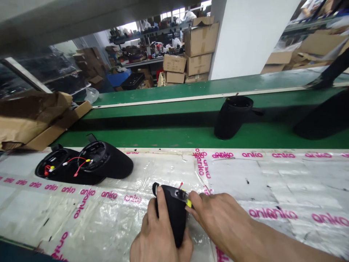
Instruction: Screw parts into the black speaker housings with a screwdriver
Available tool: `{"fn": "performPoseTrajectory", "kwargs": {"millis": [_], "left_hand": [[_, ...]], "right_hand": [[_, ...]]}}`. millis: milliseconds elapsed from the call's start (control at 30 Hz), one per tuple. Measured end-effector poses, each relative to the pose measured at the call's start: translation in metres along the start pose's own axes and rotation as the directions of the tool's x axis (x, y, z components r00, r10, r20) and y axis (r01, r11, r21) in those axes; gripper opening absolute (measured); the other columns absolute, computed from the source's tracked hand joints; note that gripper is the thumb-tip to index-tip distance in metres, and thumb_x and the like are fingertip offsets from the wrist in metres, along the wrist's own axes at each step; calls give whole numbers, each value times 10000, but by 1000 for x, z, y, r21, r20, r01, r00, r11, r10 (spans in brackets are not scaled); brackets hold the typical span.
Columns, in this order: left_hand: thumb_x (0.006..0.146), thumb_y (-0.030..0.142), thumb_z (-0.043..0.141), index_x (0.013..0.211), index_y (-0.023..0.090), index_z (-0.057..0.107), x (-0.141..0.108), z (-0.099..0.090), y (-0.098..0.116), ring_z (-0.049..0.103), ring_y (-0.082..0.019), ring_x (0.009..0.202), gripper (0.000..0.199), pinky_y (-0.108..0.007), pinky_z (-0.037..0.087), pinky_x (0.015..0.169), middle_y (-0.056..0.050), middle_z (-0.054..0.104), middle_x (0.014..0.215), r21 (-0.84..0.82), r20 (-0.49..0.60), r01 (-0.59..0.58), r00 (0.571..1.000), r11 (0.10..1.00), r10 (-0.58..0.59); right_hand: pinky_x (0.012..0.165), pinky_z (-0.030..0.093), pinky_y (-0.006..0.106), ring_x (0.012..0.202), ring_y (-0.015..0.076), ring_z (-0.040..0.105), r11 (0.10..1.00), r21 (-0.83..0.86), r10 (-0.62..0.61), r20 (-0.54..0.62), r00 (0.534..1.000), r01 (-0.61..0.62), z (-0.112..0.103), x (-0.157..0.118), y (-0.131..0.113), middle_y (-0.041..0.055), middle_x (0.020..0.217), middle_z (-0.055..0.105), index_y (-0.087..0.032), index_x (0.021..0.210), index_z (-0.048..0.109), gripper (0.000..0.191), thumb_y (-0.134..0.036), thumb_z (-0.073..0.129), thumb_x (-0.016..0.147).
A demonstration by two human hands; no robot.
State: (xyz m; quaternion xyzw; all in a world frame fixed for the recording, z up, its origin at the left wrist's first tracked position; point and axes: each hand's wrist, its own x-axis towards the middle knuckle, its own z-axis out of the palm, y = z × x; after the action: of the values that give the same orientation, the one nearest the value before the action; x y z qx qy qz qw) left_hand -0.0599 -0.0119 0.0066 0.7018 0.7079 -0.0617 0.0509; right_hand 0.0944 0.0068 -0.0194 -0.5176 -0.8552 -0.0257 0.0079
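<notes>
Left hand (159,236) is clasping a black speaker shell (174,214) over the taped table (272,182), right hand (218,218) pinching its yellow connector (189,203); wiring looks unfinished. Farther left, two wired shells (84,165) are lying; another shell (233,116) is riding the green conveyor (163,136)

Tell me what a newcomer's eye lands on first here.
Front and centre, the left hand grips a black fabric-covered shell while the right hand picks at a yellow connector at its open end. At left lie two open shells with red wires; another shell stands on the green belt.
</notes>
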Motion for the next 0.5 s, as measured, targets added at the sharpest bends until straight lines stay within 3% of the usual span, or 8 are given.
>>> {"fn": "performPoseTrajectory", "kwargs": {"millis": [300,400,500], "left_hand": [[824,416,540,1542,126,185,3,-9,-10,701,-313,919,852,-427,577,711,-165,533,1386,-90,33,-28,999,996,31],[817,433,565,1505,150,287,11,-13,-22,670,-305,1064,794,-408,543,861,-139,572,1370,-246,48,-67,996,967,81],[815,406,570,1509,162,268,18,-11,-28,610,-278,1192,794,-385,491,971,-119,575,1385,-352,55,-75,993,933,100]], "right_hand": [[414,138,355,443,204,586,997,66,-41,13,999,40,-6,4,1,-9,600,603,-173,970,491,160,-273,613,942],[420,136,351,439,195,586,990,123,-64,11,998,62,-7,5,4,-13,604,614,-184,943,487,129,-259,591,957],[425,128,353,426,190,575,989,131,-77,3,997,76,-7,5,6,-14,601,616,-198,920,488,122,-243,599,943]]}}
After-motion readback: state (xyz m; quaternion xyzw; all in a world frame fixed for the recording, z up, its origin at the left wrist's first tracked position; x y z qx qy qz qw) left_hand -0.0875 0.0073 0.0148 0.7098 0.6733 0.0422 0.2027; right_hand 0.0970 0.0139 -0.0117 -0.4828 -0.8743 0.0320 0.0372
